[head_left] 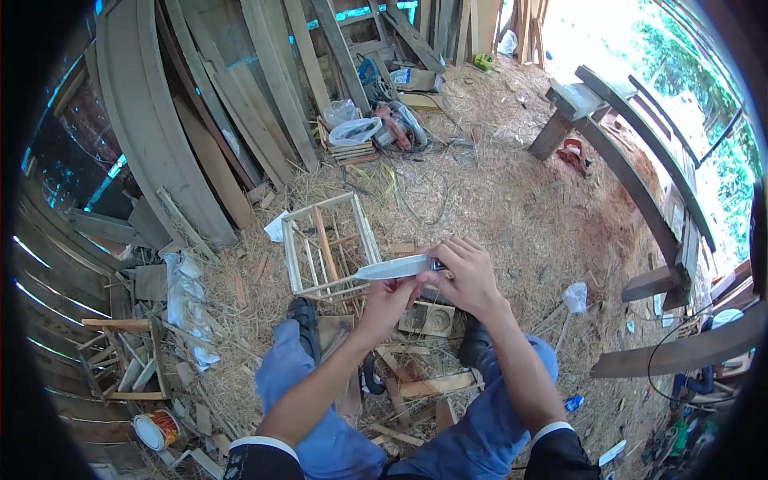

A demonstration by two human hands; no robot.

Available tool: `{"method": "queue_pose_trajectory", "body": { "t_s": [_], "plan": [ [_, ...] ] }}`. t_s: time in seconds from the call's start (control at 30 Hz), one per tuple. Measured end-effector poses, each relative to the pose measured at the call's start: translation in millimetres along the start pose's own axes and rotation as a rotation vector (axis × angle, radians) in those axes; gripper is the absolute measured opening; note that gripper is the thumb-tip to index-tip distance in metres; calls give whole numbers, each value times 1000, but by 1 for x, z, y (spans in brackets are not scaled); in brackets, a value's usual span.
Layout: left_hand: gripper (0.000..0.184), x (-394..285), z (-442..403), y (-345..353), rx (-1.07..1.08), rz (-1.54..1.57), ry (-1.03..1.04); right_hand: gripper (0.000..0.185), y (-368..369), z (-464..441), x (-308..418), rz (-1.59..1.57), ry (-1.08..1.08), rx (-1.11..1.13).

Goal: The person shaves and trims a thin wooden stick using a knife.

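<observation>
In front of my knees I hold what looks like a knife (pixel 394 267), its pale, broad blade tapering to a tip on the left. My right hand (pixel 464 276) is closed around its dark end. The fingers of my left hand (pixel 388 304) are pinched at the blade's lower edge. Just beyond and to the left stands a small frame of thin wooden strips (pixel 324 240), partly behind the blade tip. A wooden block with a round recess (pixel 436 322) lies on the ground below my hands.
Wood offcuts (pixel 438 386) and shavings cover the ground between my feet. Long boards (pixel 272 80) lean at the back left. A power tool (pixel 400 126) and plastic bags lie before them. Curved beams (pixel 640 180) stand on the right. A tin (pixel 156 430) and another wooden frame (pixel 124 360) are at left.
</observation>
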State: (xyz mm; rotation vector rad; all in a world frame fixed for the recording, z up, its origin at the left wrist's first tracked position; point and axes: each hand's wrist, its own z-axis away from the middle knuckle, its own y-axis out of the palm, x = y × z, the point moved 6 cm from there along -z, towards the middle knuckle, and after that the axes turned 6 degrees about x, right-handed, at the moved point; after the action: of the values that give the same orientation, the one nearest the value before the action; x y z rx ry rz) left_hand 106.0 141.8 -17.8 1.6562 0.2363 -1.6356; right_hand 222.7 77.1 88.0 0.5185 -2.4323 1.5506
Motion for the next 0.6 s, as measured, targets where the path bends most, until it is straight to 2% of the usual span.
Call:
{"method": "queue_pose_trajectory", "body": {
  "t_s": [0.17,0.3,0.33,0.53,0.6],
  "plan": [
    [40,-11,-5,-3,45,108,-86,42,7,-11,-12,-21,-15,-12],
    [22,-14,-5,-6,9,227,-124,44,14,-16,-19,0,-17,4],
    [31,-13,-6,-8,50,203,-117,45,14,-16,-19,-1,-11,1],
    [39,-14,0,-10,115,141,-104,47,14,-16,-9,1,-43,-69],
    [39,-12,2,-11,113,173,-159,47,12,-15,-6,22,-48,-63]
  ]
}}
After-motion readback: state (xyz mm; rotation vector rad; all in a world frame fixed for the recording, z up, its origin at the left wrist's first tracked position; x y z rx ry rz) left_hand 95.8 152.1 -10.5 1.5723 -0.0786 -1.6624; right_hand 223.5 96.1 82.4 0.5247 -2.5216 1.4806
